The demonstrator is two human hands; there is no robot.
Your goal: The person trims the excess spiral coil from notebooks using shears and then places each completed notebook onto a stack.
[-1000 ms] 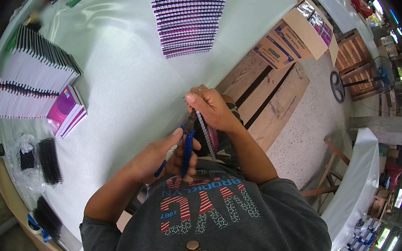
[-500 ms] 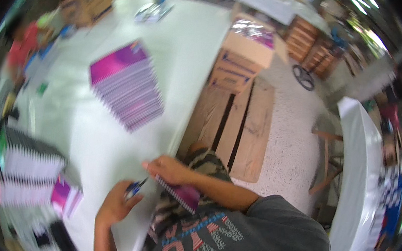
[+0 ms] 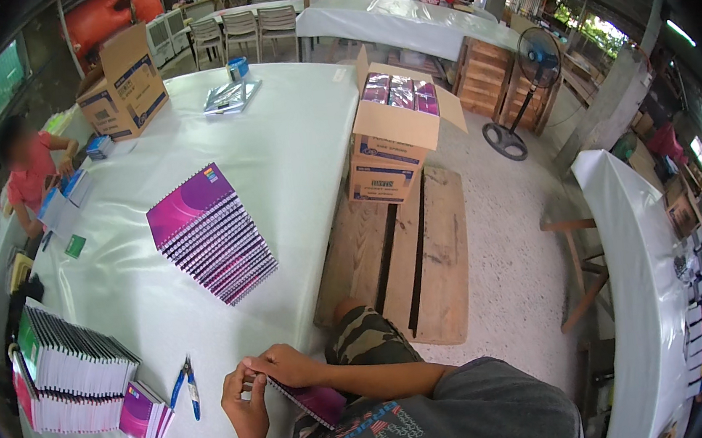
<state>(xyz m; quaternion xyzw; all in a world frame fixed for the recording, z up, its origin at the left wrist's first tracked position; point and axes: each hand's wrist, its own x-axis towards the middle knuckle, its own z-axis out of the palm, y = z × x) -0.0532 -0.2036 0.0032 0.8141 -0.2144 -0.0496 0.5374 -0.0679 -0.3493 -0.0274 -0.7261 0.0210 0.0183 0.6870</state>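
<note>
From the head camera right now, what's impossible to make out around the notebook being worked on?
- Purple spiral notebook: lower part hidden behind the person's shirt; cover detail too small.
- Left hand and right hand: fingertips overlap at the binding, so the exact grip is unclear.
- Blue-handled pliers on the white table: tips too small to read.

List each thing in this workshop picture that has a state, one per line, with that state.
Purple spiral-bound notebook: gripped by both hands at the table edge.
Blue-handled pliers: lying free on the white table.
Cardboard box on the wooden pallet: flaps open.
Stack of purple notebooks: fanned, slanting.
</note>
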